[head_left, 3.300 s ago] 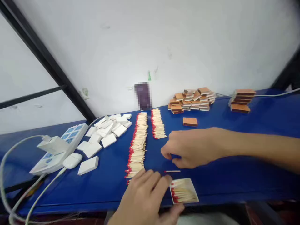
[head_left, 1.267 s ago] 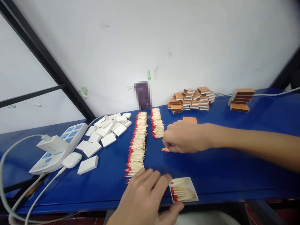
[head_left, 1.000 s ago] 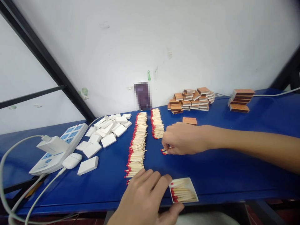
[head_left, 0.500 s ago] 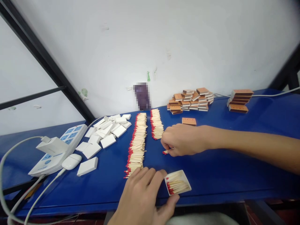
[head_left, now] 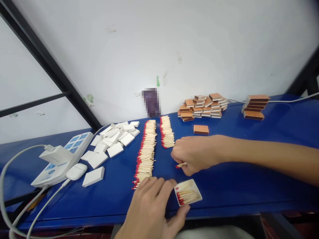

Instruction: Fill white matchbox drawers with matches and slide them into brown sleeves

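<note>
My right hand (head_left: 196, 154) is closed in a pinch on a few red-tipped matches (head_left: 180, 164), held just above the blue table (head_left: 236, 186). Below it sits a small white tray (head_left: 188, 195) partly filled with matches. My left hand (head_left: 152, 207) holds this tray between thumb and forefinger at the table's front edge. A long row of matches (head_left: 146, 151) runs up the middle of the table, and a shorter row (head_left: 166, 132) lies right of it, just beyond my right hand.
White empty trays (head_left: 112, 139) lie scattered at the left, beside a power strip (head_left: 62, 156) with a plugged adapter, cables and a white earbud case (head_left: 76, 171). Orange matchbox sleeves are heaped at the back (head_left: 203, 106) and stacked far right (head_left: 256, 106); one lies alone (head_left: 201, 129).
My right hand took a few matches near the short row and moved them down toward the tray. My left hand slid the tray slightly left and turned it.
</note>
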Action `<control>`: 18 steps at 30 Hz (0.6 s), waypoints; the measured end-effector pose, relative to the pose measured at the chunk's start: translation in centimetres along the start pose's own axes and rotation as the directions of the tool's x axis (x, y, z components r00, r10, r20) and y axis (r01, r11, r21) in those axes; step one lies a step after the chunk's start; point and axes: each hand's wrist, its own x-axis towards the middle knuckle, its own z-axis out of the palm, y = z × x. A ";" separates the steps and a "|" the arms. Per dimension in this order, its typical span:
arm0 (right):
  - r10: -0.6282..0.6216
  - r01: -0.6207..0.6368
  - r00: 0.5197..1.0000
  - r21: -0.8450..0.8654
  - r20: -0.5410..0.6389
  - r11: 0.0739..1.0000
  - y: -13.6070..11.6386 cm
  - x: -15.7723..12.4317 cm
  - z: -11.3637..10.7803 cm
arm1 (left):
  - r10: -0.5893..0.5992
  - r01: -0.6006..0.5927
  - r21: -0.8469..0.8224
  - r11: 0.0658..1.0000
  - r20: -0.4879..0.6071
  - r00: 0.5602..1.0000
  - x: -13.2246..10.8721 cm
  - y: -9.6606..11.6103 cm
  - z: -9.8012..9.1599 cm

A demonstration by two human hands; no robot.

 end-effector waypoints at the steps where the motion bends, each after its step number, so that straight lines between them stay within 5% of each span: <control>1: -0.007 0.007 1.000 -0.022 -0.006 1.000 0.0 0.0 0.1 | -0.002 0.002 0.000 1.000 -0.003 1.000 0.0 0.0 0.0; 18: -0.071 0.071 0.996 0.000 -0.047 0.997 0.2 -0.1 -0.1 | -0.002 0.002 -0.007 1.000 0.000 1.000 -0.1 -0.1 0.1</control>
